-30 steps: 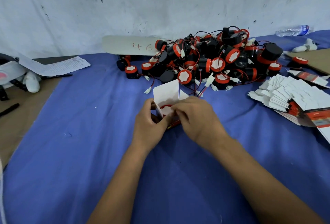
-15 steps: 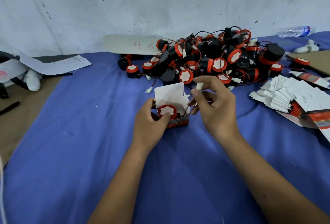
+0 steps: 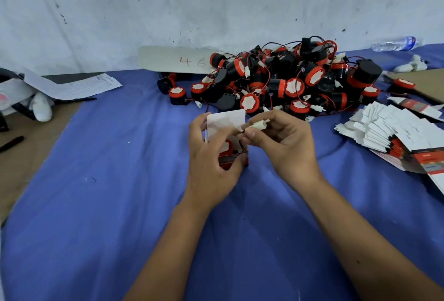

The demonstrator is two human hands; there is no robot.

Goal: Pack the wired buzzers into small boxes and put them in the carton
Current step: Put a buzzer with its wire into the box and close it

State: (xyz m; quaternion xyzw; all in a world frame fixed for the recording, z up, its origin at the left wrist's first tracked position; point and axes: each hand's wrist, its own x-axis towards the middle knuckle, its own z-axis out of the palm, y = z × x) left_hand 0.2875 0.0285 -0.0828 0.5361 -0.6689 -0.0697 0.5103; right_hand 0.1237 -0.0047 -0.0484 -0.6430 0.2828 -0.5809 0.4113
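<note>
My left hand (image 3: 211, 156) grips a small red box (image 3: 231, 160) with its white lid flap (image 3: 225, 120) standing open. A red and black buzzer (image 3: 227, 148) sits inside the box. My right hand (image 3: 286, 147) pinches the buzzer's white wire connector (image 3: 258, 125) just above the box opening, to the right of the flap. A large pile of black and red wired buzzers (image 3: 283, 80) lies behind my hands on the blue cloth (image 3: 120, 192). No carton is in view.
A stack of flat unfolded small boxes (image 3: 394, 132) lies at the right. A white board marked 46 (image 3: 177, 60) leans at the wall. Papers (image 3: 72, 86) and a pen (image 3: 12, 143) lie at the left, a water bottle (image 3: 394, 44) at the far right.
My right hand lifted off the box, picked up the white connector and brought it over the opening. My left hand shifted its grip further around the box.
</note>
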